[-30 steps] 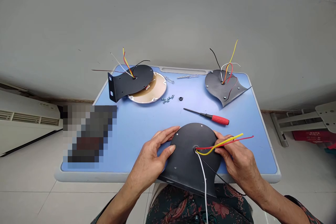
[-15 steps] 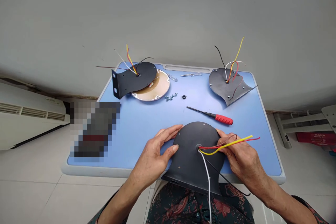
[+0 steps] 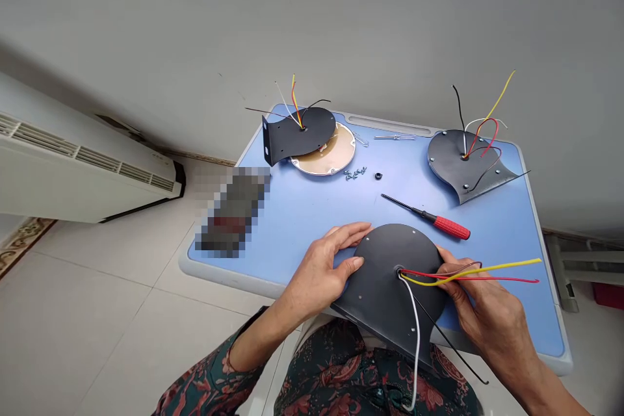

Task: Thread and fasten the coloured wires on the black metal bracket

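Observation:
A dark grey metal bracket plate (image 3: 385, 292) with a rounded end lies between my hands at the table's front edge, its lower part over my lap. Red, yellow, brown, white and black wires come out of a grommeted hole (image 3: 399, 271) near its middle. My left hand (image 3: 326, 273) grips the left rim, thumb on top and fingers along the edge. My right hand (image 3: 487, 309) holds the right rim, with several wires crossing over its fingers; its fingertips are partly hidden. Beyond the plate lies a screwdriver (image 3: 451, 227) with a red handle.
A second bracket plate (image 3: 302, 136) rests over a round pale disc (image 3: 341, 159) at back left. A third wired plate (image 3: 451, 166) lies at right. Small screws (image 3: 355, 173), a black ring (image 3: 378, 176) and clear-bagged or thin pieces (image 3: 394, 137) sit between. A blurred dark object (image 3: 234, 214) lies at left.
The camera view has turned left, so the table and everything on it appear farther right. Both hands keep the same hold on the bracket plate.

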`<state>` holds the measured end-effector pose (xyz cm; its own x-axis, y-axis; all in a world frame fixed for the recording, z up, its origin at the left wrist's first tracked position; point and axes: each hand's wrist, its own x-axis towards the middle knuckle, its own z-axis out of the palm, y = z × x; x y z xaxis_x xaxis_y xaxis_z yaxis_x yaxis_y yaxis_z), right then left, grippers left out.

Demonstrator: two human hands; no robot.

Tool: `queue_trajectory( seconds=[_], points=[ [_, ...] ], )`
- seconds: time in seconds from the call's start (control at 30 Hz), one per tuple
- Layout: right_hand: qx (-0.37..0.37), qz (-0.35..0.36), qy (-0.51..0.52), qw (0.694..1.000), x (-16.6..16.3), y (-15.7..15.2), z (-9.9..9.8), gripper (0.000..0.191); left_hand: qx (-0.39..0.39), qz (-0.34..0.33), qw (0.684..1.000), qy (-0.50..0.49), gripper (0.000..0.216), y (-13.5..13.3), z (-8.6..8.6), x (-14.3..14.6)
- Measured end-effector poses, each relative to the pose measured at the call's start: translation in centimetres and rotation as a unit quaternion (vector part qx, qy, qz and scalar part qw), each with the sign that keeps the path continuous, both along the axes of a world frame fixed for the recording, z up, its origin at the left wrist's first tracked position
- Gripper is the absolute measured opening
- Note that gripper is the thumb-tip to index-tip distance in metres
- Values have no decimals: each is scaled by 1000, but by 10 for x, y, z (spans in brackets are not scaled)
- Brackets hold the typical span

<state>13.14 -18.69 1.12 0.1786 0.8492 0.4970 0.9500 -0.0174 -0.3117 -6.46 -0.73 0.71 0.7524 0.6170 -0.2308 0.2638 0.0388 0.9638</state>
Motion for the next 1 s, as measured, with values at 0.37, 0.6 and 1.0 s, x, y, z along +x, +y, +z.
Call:
queue_trajectory(
  seconds=[0.37, 0.6, 1.0],
  points=[
    [6, 24, 23, 999, 2, 5, 2, 23, 10, -24, 1000, 5, 57, 1, 2, 0],
    [-6, 22, 38, 999, 3, 3, 6, 24, 73, -44, 996, 24, 51, 4, 3, -2],
    [-27, 11, 85, 996, 1, 2, 7, 18, 111, -70, 991, 17, 46, 8, 1, -2]
  ],
)
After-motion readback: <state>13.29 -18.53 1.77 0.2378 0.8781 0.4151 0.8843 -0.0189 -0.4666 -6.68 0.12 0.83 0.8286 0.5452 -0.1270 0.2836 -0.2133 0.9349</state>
